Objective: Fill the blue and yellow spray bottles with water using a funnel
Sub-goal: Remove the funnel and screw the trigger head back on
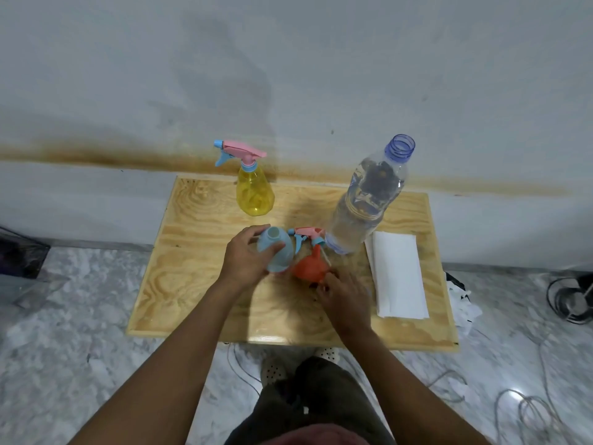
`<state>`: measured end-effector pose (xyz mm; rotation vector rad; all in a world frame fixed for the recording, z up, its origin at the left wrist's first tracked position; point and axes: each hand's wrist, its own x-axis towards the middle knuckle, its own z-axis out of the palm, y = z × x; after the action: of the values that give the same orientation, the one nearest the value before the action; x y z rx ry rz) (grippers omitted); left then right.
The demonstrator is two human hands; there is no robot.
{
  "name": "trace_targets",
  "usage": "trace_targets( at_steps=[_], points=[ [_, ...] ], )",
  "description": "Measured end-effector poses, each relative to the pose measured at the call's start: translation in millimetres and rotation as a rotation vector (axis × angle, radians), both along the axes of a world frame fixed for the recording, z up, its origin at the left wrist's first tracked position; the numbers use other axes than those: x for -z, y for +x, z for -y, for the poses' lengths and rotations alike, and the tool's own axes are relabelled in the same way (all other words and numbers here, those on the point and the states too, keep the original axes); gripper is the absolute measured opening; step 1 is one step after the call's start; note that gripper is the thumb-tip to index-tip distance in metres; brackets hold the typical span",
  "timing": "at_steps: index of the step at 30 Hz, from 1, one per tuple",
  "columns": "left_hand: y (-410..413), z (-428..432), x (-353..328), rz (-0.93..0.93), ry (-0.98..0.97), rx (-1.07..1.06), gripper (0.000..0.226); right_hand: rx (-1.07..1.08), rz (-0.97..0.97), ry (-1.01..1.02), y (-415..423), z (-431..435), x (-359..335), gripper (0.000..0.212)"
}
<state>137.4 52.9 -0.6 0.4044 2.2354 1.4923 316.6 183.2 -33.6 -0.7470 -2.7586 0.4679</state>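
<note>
right hand (345, 292): fingers curled on the orange plastic funnel (309, 266), lying spout-away
left hand (248, 255): wrapped around the uncapped pale-blue plastic spray bottle (276, 252), just left of the funnel
yellow translucent spray bottle (255, 191): capped, farther back

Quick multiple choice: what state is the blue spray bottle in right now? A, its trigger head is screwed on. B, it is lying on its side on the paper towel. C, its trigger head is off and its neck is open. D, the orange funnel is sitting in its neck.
C: the left hand holds the blue spray bottle with its neck open, while a trigger head lies on the table beside the orange funnel.
</note>
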Motion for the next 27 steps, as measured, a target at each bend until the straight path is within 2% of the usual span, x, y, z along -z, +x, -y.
trace_targets(
  at_steps=[10, 13, 16, 18, 22, 27],
  points=[
    [1.2, 0.9, 0.4, 0.029, 0.010, -0.004, 0.048, -0.049, 0.205, 0.073, 11.9, 1.7, 32.6, 0.019],
    [2.4, 0.6, -0.8, 0.045, 0.011, -0.026, 0.049, -0.065, 0.111, 0.043, 15.1, -3.8, 25.7, 0.020],
    [4.7, -0.5, -2.9, 0.044, 0.026, -0.028, 0.047, -0.018, -0.001, -0.053, 1.3, -12.6, -0.2, 0.018],
    [6.6, -1.5, -3.9, 0.078, 0.067, -0.051, 0.045, 0.025, -0.009, -0.141, -21.4, -20.7, -17.2, 0.023],
    [7.5, -1.5, -3.6, 0.060, 0.046, -0.054, 0.047, 0.068, 0.226, -0.344, -75.1, -32.2, -24.7, 0.042],
    [6.2, 0.2, -0.8, 0.007, 0.008, -0.036, 0.050, 0.100, 0.387, -0.319, -101.3, -34.4, -0.6, 0.037]
  ],
)
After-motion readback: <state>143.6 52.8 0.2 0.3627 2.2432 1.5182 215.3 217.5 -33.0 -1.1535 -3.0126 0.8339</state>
